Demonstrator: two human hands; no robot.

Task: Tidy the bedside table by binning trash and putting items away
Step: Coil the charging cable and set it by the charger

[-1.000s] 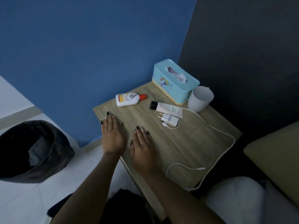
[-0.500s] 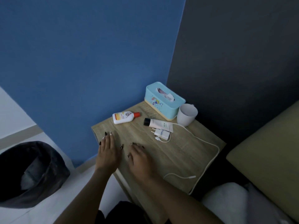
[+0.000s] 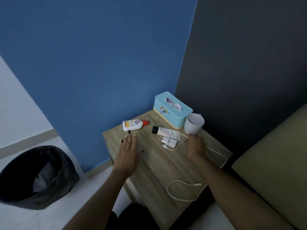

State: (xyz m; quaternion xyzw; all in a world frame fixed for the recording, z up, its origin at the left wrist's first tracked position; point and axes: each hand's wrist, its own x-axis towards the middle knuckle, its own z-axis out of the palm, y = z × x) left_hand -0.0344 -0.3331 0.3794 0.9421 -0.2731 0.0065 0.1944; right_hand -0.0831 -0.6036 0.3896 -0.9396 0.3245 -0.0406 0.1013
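On the wooden bedside table (image 3: 159, 165) lie a white bottle with a red cap (image 3: 132, 125), a white tube with a black cap (image 3: 166, 131), a white charger plug (image 3: 169, 141) and its long white cable (image 3: 182, 188). A white cup (image 3: 193, 124) stands at the back right, next to a light blue tissue box (image 3: 172, 110). My left hand (image 3: 129, 153) lies flat with straight fingers, its fingertips just short of the bottle. My right hand (image 3: 195, 146) has its fingertips at the cup's base, with no visible grip on it.
A black bin (image 3: 36, 176) lined with a bag stands on the white floor to the left of the table. A blue wall and a dark wall meet behind the table. An olive cushion (image 3: 274, 155) and white bedding border the table's right side.
Both hands have left the table's near left part. The left hand slid forward toward the bottle and the right hand moved right and forward to the cup. The view tilted up.
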